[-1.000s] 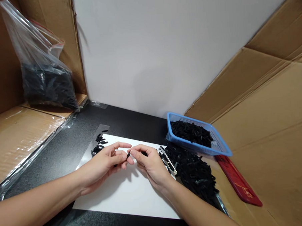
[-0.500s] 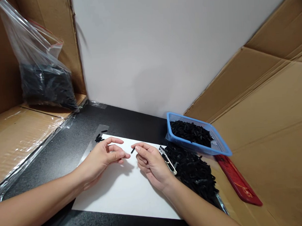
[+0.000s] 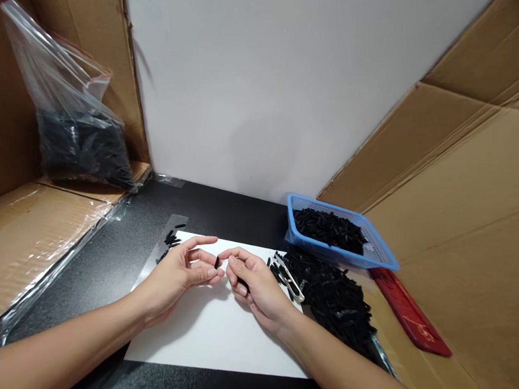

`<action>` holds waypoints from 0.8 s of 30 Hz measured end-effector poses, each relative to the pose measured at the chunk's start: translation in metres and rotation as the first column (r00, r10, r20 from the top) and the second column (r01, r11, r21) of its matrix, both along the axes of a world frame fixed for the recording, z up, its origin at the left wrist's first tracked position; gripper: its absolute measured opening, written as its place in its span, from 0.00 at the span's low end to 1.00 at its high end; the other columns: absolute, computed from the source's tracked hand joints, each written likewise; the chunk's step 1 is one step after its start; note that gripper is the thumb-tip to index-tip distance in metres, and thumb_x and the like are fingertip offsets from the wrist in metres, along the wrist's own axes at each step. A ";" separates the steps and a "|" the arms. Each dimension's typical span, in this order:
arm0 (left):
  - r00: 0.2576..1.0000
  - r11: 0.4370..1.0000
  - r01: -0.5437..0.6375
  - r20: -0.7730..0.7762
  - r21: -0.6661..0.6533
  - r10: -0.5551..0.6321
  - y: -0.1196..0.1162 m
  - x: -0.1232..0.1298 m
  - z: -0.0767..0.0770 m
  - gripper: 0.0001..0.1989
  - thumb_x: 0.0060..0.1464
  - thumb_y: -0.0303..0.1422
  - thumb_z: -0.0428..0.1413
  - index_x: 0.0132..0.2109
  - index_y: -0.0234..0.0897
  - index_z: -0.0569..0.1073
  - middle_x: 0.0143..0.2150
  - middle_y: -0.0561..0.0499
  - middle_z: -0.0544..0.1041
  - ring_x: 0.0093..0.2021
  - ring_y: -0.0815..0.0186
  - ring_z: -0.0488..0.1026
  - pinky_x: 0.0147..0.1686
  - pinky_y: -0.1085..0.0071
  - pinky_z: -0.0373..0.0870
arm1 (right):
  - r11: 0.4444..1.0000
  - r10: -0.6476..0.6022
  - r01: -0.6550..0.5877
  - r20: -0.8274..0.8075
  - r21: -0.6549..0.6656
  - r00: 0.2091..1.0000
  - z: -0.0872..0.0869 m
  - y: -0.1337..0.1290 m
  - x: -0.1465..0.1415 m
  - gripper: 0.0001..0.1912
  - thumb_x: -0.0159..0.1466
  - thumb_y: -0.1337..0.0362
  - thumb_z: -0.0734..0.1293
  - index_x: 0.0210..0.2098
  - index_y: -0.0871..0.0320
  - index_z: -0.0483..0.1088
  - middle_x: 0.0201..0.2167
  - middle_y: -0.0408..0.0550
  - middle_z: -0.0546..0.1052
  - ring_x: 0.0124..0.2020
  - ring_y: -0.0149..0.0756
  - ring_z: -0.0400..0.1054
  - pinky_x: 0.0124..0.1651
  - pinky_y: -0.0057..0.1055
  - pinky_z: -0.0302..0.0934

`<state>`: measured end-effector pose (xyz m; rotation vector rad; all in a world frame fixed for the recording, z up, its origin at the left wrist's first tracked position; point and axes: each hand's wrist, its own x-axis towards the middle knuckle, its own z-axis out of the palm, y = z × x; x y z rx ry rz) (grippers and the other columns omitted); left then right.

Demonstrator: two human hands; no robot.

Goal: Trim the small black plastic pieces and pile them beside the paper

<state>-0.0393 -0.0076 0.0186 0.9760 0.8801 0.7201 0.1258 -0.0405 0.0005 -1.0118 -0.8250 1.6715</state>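
Over the white sheet (image 3: 214,334), my left hand (image 3: 181,275) has its thumb and a finger closed on a small black piece (image 3: 216,263), its index finger stretched out above. My right hand (image 3: 257,286) is just to the right, its index fingertip close to that piece. Its fingers are curled round another black piece (image 3: 243,284), partly hidden in the palm. White-handled snips (image 3: 291,280) lie beside my right hand, at the edge of a large heap of black pieces (image 3: 337,300). Several loose black pieces (image 3: 171,238) lie behind my left hand.
A blue basket (image 3: 385,252) holding black pieces stands behind the heap. A red flat object (image 3: 411,314) lies to the right, by a cardboard wall (image 3: 470,197). At the back left, a clear bag (image 3: 83,145) of dark material rests on cardboard.
The small black piece at my right fingertips is now at my left fingers. My right fingers have curled, and a black piece now shows in them. The hands are slightly closer together.
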 end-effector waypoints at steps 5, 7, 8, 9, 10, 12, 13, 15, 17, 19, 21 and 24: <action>0.994 0.988 0.076 -0.094 0.137 -0.064 0.002 0.001 -0.002 0.27 0.46 0.29 0.63 0.54 0.40 0.65 0.33 0.56 0.73 0.34 0.66 0.74 0.40 0.66 0.68 | 1.000 0.014 -0.014 0.019 0.008 1.000 -0.004 0.001 0.000 0.13 0.56 0.57 0.72 0.33 0.58 0.69 0.15 0.33 0.61 0.14 0.19 0.43 0.17 0.21 0.33; 0.972 0.943 0.172 -0.206 0.286 -0.115 0.007 -0.002 -0.002 0.23 0.49 0.31 0.61 0.52 0.40 0.67 0.35 0.54 0.73 0.36 0.64 0.73 0.41 0.65 0.68 | 1.000 0.005 -0.005 0.013 0.011 1.000 -0.005 0.001 0.000 0.12 0.56 0.57 0.72 0.31 0.58 0.68 0.15 0.33 0.61 0.14 0.19 0.43 0.16 0.21 0.33; 0.947 0.890 0.233 -0.301 0.391 -0.116 0.011 -0.004 -0.002 0.20 0.50 0.33 0.60 0.51 0.40 0.68 0.37 0.52 0.73 0.38 0.63 0.72 0.42 0.63 0.67 | 1.000 0.000 0.000 0.003 0.005 1.000 -0.005 0.001 0.000 0.12 0.56 0.58 0.72 0.31 0.58 0.68 0.14 0.33 0.61 0.14 0.19 0.42 0.16 0.21 0.32; 0.906 0.808 0.299 -0.417 0.508 -0.074 0.015 -0.007 -0.002 0.16 0.52 0.34 0.58 0.49 0.40 0.70 0.40 0.50 0.74 0.42 0.61 0.71 0.44 0.62 0.66 | 1.000 -0.006 0.006 -0.011 -0.004 1.000 -0.005 0.002 0.000 0.12 0.56 0.58 0.72 0.31 0.58 0.67 0.14 0.32 0.61 0.13 0.19 0.41 0.16 0.21 0.32; 0.840 0.703 0.370 -0.543 0.608 0.028 0.019 -0.011 -0.003 0.14 0.53 0.35 0.58 0.47 0.41 0.71 0.44 0.48 0.73 0.45 0.59 0.69 0.45 0.60 0.65 | 1.000 -0.013 0.012 -0.030 -0.014 0.999 -0.004 0.002 0.001 0.12 0.55 0.58 0.72 0.31 0.58 0.67 0.14 0.32 0.61 0.13 0.19 0.41 0.16 0.21 0.31; 0.647 0.517 0.521 -0.709 0.679 0.280 0.026 -0.018 -0.005 0.12 0.53 0.35 0.57 0.45 0.41 0.73 0.47 0.45 0.71 0.48 0.54 0.64 0.45 0.57 0.62 | 0.999 -0.030 0.028 -0.077 -0.028 0.997 -0.005 0.004 0.002 0.11 0.55 0.59 0.71 0.31 0.58 0.67 0.14 0.32 0.61 0.13 0.19 0.41 0.16 0.20 0.31; 0.551 0.466 0.595 -0.754 0.655 0.358 0.028 -0.021 -0.006 0.11 0.53 0.35 0.57 0.44 0.40 0.73 0.47 0.45 0.71 0.47 0.53 0.64 0.43 0.58 0.62 | 0.999 -0.040 0.037 -0.102 -0.029 0.994 -0.005 0.004 0.002 0.11 0.55 0.60 0.71 0.30 0.58 0.66 0.14 0.33 0.62 0.13 0.20 0.42 0.16 0.20 0.32; 0.431 0.419 0.698 -0.808 0.581 0.402 0.030 -0.024 -0.007 0.06 0.54 0.31 0.55 0.41 0.37 0.73 0.42 0.45 0.71 0.42 0.55 0.64 0.40 0.61 0.62 | 0.998 -0.061 0.058 -0.144 -0.030 0.988 -0.007 0.006 0.003 0.11 0.55 0.60 0.71 0.28 0.58 0.66 0.14 0.34 0.62 0.13 0.20 0.43 0.16 0.20 0.33; 0.389 0.410 0.746 -0.843 0.525 0.373 0.030 -0.025 -0.007 0.04 0.55 0.27 0.53 0.36 0.35 0.72 0.39 0.45 0.70 0.39 0.57 0.64 0.38 0.63 0.61 | 0.997 -0.080 0.075 -0.161 -0.035 0.984 -0.009 0.006 0.004 0.11 0.55 0.60 0.71 0.27 0.58 0.65 0.14 0.34 0.63 0.14 0.20 0.43 0.16 0.20 0.33; 0.369 0.421 0.762 -0.864 0.492 0.342 0.029 -0.023 -0.006 0.05 0.55 0.25 0.51 0.34 0.35 0.71 0.39 0.45 0.69 0.38 0.58 0.63 0.37 0.63 0.61 | 0.996 -0.086 0.081 -0.160 -0.038 0.983 -0.010 0.006 0.004 0.11 0.55 0.60 0.71 0.27 0.58 0.65 0.14 0.35 0.63 0.14 0.20 0.44 0.16 0.20 0.34; 0.351 0.432 0.769 -0.876 0.471 0.332 0.029 -0.021 -0.006 0.05 0.56 0.26 0.50 0.33 0.35 0.71 0.39 0.44 0.69 0.38 0.57 0.63 0.37 0.63 0.60 | 0.996 -0.086 0.082 -0.158 -0.035 0.984 -0.011 0.006 0.004 0.11 0.55 0.61 0.71 0.27 0.58 0.64 0.15 0.35 0.63 0.14 0.20 0.43 0.16 0.19 0.34; 0.376 0.442 0.743 -0.859 0.503 0.346 0.031 -0.018 -0.007 0.08 0.57 0.27 0.49 0.31 0.36 0.70 0.37 0.44 0.70 0.38 0.56 0.63 0.37 0.61 0.57 | 0.996 -0.086 0.081 -0.167 -0.032 0.982 -0.010 0.005 0.004 0.11 0.55 0.61 0.70 0.26 0.58 0.63 0.15 0.35 0.63 0.14 0.20 0.44 0.16 0.19 0.34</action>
